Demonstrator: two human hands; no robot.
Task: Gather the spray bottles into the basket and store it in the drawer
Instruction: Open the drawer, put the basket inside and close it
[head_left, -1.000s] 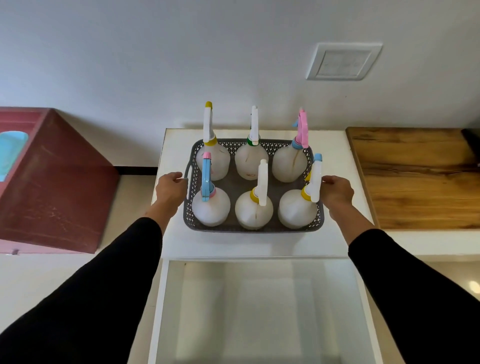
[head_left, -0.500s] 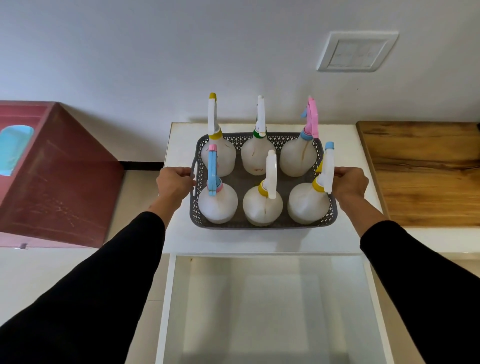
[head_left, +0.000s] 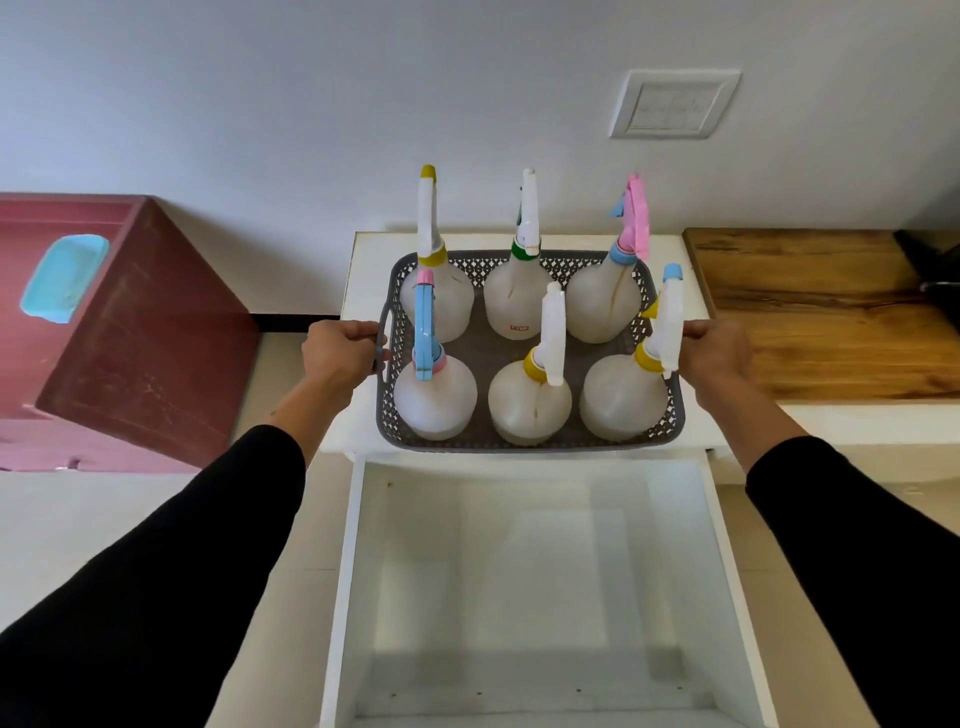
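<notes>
This looks like a room in a home. A plain white wall carries a switch plate (head_left: 674, 104), a white cabinet with an open drawer (head_left: 535, 582) stands against it, a wooden tabletop (head_left: 831, 312) sits beside, and a dark red box (head_left: 140, 332) rests on the pale floor.

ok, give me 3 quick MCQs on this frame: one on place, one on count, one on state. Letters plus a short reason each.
1. Where is the basket?
A. inside the drawer
B. on the floor
C. over the white counter, behind the open drawer

2. How many spray bottles stand in it?
A. four
B. six
C. eight

3. What are the hands doing?
A. both grip the basket's side handles
B. only the left hand holds it
C. both hang free

Answers:
1 C: the drawer in front is empty.
2 B: two rows of three.
3 A: left hand and right hand curl round the ends.
</notes>
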